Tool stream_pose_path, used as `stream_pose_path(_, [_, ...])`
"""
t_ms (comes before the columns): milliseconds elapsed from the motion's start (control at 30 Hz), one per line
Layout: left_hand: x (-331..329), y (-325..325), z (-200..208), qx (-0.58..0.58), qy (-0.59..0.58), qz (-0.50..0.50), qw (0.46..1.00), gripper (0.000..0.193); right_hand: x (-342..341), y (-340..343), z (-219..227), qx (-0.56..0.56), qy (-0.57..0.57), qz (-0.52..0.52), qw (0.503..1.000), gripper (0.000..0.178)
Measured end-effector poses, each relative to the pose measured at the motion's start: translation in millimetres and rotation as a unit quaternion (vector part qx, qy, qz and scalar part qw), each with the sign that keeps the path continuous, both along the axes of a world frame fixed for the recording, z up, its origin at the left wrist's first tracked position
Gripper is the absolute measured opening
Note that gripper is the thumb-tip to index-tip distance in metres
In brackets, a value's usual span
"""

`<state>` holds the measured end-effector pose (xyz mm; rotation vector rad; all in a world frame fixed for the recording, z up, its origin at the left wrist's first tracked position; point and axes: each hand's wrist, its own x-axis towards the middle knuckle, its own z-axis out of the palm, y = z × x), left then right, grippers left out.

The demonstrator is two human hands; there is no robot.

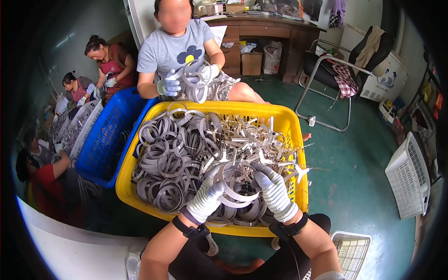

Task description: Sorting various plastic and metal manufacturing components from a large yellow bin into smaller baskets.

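Note:
My left hand (206, 198), in a striped white work glove, grips the left side of some flat silver metal rings (234, 201). On their right side, my right hand (276, 192), gloved alike, has its thumb and fingers closed on the same rings. How many rings I hold is hard to tell. They are over the near part of a yellow plastic basket (128, 198). A heap of loose grey metal rings (161, 163) fills the basket's left half. Shiny branched metal pieces (249, 135), some with twisted rods, lie heaped on its right.
Across the basket sits a person (175, 51) with gloved hands holding similar rings. A blue crate (109, 140) stands at the left, with other people working beyond it. Right of the basket are a metal-framed chair (333, 84) and a white basket (408, 175). A wooden desk (270, 30) stands behind.

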<state>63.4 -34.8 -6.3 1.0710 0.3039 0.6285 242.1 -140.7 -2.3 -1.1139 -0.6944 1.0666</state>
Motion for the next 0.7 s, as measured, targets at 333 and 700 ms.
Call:
stream_pose_path(333, [-6, 11, -6, -0.069, -0.020, 0.010, 0.997, 0.094, 28, -5, 12, -0.061, -0.007, 0.008, 0.998, 0.037])
stream_pose_path(700, [-33, 48, 2, -0.118, -0.085, 0.104, 0.984, 0.084, 1, 4, -7, 0.031, -0.311, 0.121, 0.942, 0.018])
